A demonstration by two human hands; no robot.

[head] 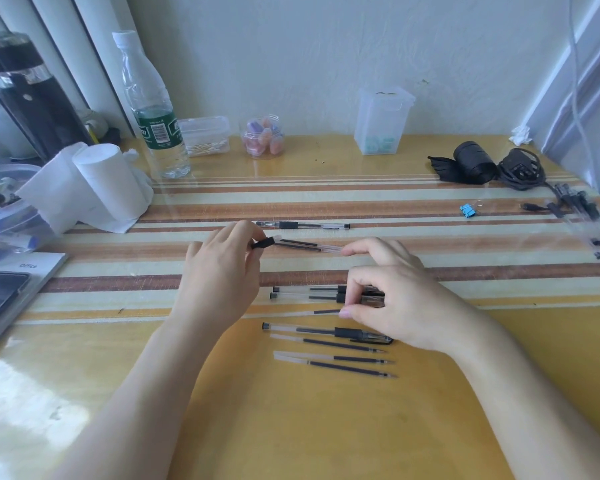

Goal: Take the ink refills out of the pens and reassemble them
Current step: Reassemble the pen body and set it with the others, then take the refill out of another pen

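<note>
My left hand (222,268) pinches the black grip end of a clear pen (302,245), held just above the table. My right hand (395,292) touches the pen's other end with its index fingertip; whether the other fingers hold anything I cannot tell. One whole pen (302,225) lies beyond my hands. Two pens (312,293) lie side by side under my right hand, and another pen (326,331) lies nearer me. A loose ink refill (323,311) sits between them. Three ink refills (336,358) lie in a row closest to me.
A water bottle (153,109), tissue rolls (94,185) and small plastic jars (262,136) stand at the back. A black roll (471,162), cable, blue binder clip (468,210) and more pens (575,202) lie at the right. A booklet (25,271) is at the left.
</note>
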